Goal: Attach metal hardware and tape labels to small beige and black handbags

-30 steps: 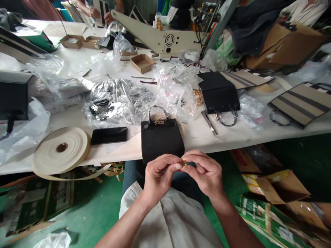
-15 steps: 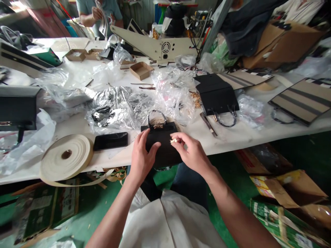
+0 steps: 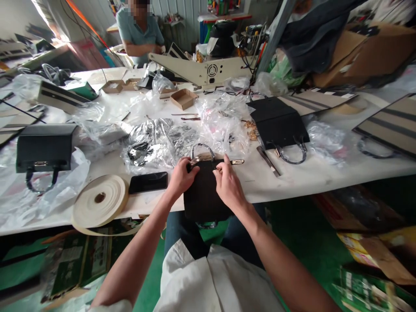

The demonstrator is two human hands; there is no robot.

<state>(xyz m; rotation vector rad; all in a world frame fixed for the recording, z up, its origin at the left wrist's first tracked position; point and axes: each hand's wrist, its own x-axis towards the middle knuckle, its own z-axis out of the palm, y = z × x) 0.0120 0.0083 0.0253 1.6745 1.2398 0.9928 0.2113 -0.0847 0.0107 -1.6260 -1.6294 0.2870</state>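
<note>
A small black handbag (image 3: 204,195) hangs over the near edge of the white table (image 3: 292,177), its grey loop handle (image 3: 202,149) lying on the tabletop. My left hand (image 3: 182,178) grips the bag's top left corner with curled fingers. My right hand (image 3: 227,184) rests on the bag's top right, fingers pinched at the flap where a thin black strap with a gold tip (image 3: 236,162) sticks out to the right. The small gold piece it held before is hidden now.
A roll of cream tape (image 3: 99,200) and a black phone (image 3: 148,182) lie left of the bag. Crumpled plastic bags (image 3: 162,138), more black bags (image 3: 277,123) (image 3: 43,147), small cardboard boxes (image 3: 183,98) and a machine (image 3: 208,69) crowd the table. A person (image 3: 138,32) works at the far side.
Both hands rose from my lap, where they pinched a small gold piece together, to the bag's top edge. The left hand took hold of the bag; the view tilted up.
</note>
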